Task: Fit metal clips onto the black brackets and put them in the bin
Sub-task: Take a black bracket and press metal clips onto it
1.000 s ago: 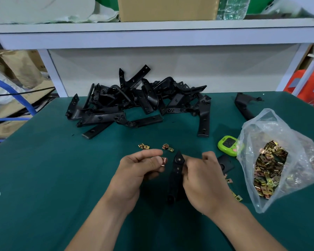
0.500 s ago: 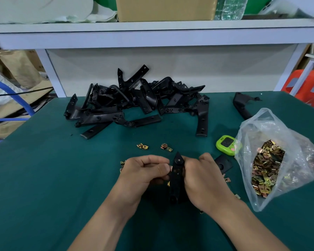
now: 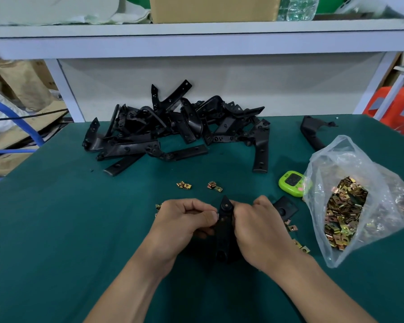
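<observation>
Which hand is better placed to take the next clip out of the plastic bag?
Right, probably. The plastic bag holding the clips lies just beside the right hand; the left hand would have to cross over the bracket that both hands hold.

You've got one black bracket point(image 3: 224, 226) gripped between your left hand point(image 3: 184, 221) and right hand point(image 3: 259, 229), pointed tip away from you; the heap of black brackets point(image 3: 173, 131) lies tangled at the far side of the table point(image 3: 56, 206); gold-toned metal clips point(image 3: 184, 185) sit loose just beyond your hands; more fill the clear bag point(image 3: 343, 210) on your right.
</observation>
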Demonstrator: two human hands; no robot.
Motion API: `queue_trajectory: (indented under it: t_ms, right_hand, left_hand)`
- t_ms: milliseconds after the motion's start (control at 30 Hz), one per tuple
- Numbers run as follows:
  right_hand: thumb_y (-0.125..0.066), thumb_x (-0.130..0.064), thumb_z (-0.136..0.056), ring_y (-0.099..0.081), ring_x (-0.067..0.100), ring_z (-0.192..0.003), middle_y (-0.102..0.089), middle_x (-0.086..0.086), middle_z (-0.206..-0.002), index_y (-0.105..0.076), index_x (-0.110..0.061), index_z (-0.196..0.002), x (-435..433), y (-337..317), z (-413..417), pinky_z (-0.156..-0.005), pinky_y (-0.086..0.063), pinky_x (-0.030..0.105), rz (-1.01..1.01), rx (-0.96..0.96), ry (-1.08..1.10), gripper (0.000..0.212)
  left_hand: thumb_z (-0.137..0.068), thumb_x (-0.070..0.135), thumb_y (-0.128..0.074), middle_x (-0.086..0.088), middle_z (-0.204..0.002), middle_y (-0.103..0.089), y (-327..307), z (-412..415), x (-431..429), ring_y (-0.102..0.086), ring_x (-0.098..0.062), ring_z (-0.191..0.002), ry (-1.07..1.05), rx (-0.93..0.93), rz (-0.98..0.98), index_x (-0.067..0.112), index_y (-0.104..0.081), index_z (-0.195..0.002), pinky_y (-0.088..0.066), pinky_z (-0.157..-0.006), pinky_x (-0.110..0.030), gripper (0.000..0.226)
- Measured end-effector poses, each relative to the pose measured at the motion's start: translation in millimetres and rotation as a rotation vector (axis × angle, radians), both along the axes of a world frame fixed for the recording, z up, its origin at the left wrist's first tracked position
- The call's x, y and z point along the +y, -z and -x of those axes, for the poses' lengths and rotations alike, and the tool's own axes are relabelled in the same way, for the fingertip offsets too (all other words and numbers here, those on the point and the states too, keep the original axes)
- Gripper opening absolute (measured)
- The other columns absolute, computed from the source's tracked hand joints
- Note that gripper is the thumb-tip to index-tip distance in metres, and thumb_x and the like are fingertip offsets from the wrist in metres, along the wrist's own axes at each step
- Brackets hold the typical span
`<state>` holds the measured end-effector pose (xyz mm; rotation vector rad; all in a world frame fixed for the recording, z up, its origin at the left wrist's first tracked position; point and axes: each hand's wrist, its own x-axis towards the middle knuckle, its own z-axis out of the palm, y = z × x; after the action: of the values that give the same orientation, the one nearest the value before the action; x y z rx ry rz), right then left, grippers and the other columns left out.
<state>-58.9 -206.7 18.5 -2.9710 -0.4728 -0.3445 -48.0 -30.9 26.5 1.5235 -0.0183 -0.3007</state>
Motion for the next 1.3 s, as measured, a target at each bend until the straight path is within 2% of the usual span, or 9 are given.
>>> queue_trajectory:
  t_ms: [300,433,633,733,800,1033,1133,1200,1300]
  right_hand:
    - [-0.066,-0.002,-0.071,-0.049,0.025,-0.051,-0.055,-0.005,-0.059,-0.041,-0.029,-0.081,2.7,2.0,-3.2,-0.070,-0.021,0.033,0.074,-0.050,0.002,0.038]
    - [-0.064,-0.008,-0.078,-0.056,0.024,-0.060,-0.059,-0.006,-0.065,-0.042,-0.030,-0.083,1.3,3.0,-2.3,-0.071,-0.016,0.032,0.108,-0.026,0.003,0.032]
    - [-0.060,-0.011,-0.083,-0.051,0.023,-0.058,-0.055,-0.006,-0.065,-0.044,-0.029,-0.085,4.5,2.7,-1.2,-0.071,-0.017,0.034,0.147,-0.030,0.000,0.025]
    - [-0.055,-0.009,-0.084,-0.040,0.022,-0.056,-0.053,-0.006,-0.067,-0.041,-0.029,-0.086,4.9,2.8,-1.9,-0.072,-0.016,0.034,0.183,-0.036,-0.006,0.024]
    - [-0.052,-0.010,-0.085,-0.043,0.023,-0.058,-0.053,-0.007,-0.070,-0.040,-0.029,-0.088,6.3,3.8,-2.7,-0.073,-0.016,0.034,0.196,-0.026,0.002,0.022]
    - [-0.052,-0.014,-0.088,-0.055,0.022,-0.065,-0.059,-0.006,-0.075,-0.045,-0.028,-0.094,8.2,3.0,-1.4,-0.074,-0.018,0.035,0.211,-0.011,0.022,0.016]
    - [-0.054,-0.015,-0.087,-0.058,0.021,-0.067,-0.060,-0.006,-0.076,-0.047,-0.027,-0.095,7.8,2.7,-1.0,-0.074,-0.018,0.035,0.206,-0.001,0.028,0.016]
    - [-0.058,-0.016,-0.086,-0.062,0.021,-0.071,-0.062,-0.005,-0.079,-0.051,-0.027,-0.098,7.5,2.3,-1.6,-0.075,-0.025,0.037,0.201,0.009,0.048,0.017]
    - [-0.058,-0.015,-0.085,-0.065,0.022,-0.080,-0.063,-0.005,-0.085,-0.054,-0.027,-0.101,6.9,2.2,-1.7,-0.076,-0.031,0.038,0.185,0.028,0.087,0.021]
  left_hand:
    - [-0.087,0.003,-0.073,-0.008,-0.070,-0.072,-4.6,-1.1,0.6,-0.066,-0.015,-0.059,0.046,0.046,-0.022,0.018,-0.077,-0.066,-0.051,-0.055,-0.019,0.026]
    - [-0.087,0.001,-0.073,-0.009,-0.069,-0.072,-7.0,-1.0,3.8,-0.065,-0.015,-0.056,0.110,0.046,-0.035,0.017,-0.078,-0.066,-0.052,-0.053,-0.020,0.027]
    - [-0.085,-0.001,-0.075,-0.011,-0.070,-0.072,-7.3,-1.8,9.1,-0.064,-0.016,-0.056,0.130,0.023,-0.083,0.014,-0.078,-0.070,-0.051,-0.053,-0.021,0.021]
    - [-0.086,0.001,-0.074,-0.012,-0.079,-0.076,-2.9,-0.4,8.1,-0.069,-0.016,-0.065,0.098,0.030,-0.054,0.013,-0.081,-0.087,-0.054,-0.059,-0.021,0.013]
    - [-0.088,0.003,-0.074,-0.012,-0.085,-0.078,0.0,-0.1,7.7,-0.071,-0.016,-0.071,0.075,0.026,-0.052,0.014,-0.082,-0.092,-0.054,-0.062,-0.020,0.014]
    - [-0.091,0.004,-0.071,-0.003,-0.073,-0.075,-1.0,3.9,-2.6,-0.070,-0.010,-0.066,0.068,0.009,-0.076,0.019,-0.081,-0.070,-0.054,-0.060,-0.020,0.028]
    - [-0.094,0.005,-0.068,-0.006,-0.080,-0.077,-3.5,6.4,-5.2,-0.072,-0.013,-0.071,0.077,-0.008,-0.087,0.014,-0.082,-0.080,-0.055,-0.063,-0.021,0.021]
    - [-0.093,0.012,-0.070,-0.002,-0.079,-0.079,-2.4,9.7,-11.4,-0.072,-0.010,-0.070,0.015,-0.051,-0.152,0.018,-0.082,-0.086,-0.054,-0.060,-0.019,0.015]
    - [-0.084,0.031,-0.078,0.016,-0.068,-0.075,0.6,15.5,-21.0,-0.068,0.004,-0.062,-0.145,-0.222,-0.452,0.031,-0.079,-0.076,-0.049,-0.054,-0.011,0.008]
